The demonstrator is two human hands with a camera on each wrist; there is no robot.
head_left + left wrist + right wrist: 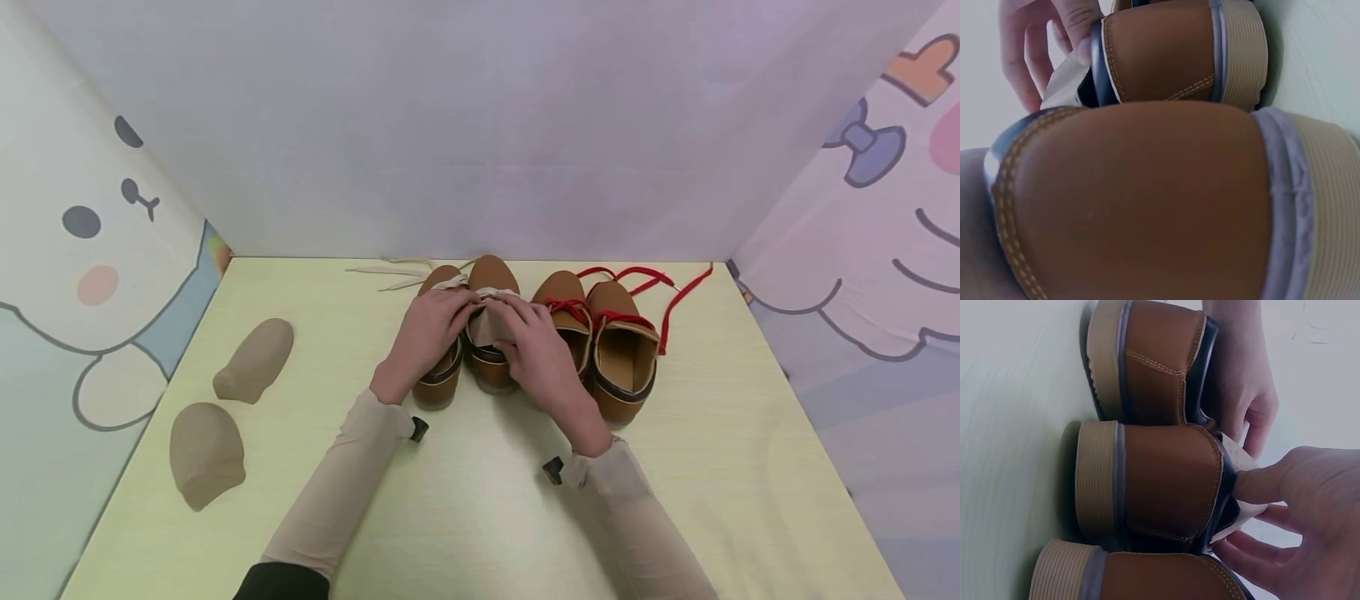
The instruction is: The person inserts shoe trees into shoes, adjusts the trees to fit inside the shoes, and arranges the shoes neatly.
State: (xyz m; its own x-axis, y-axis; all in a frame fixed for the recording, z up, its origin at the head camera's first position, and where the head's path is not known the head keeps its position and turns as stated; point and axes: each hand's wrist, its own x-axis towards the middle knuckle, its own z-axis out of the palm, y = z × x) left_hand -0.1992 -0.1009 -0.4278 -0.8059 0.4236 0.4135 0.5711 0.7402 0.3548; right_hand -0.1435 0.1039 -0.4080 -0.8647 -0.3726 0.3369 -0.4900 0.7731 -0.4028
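Both hands meet over the opening of a brown shoe (491, 273) with whitish laces, second from the left in the head view. My right hand (543, 358) pinches a beige toe-shaped insert (487, 329), which sits partly in that opening; in the right wrist view the thumb lies at the dark collar, with the insert (1249, 514) rising beside it. My left hand (427, 329) reaches over the neighbouring brown shoe (437, 390) and grips the front of the opening near the tongue. Its fingertips are partly hidden there.
Two brown shoes with red laces (625, 375) stand to the right, close beside my right hand. At the table's left lie two beige toe-shaped inserts (258, 358). Loose whitish laces (397, 272) trail toward the back edge, where a pale backdrop (480, 150) rises.
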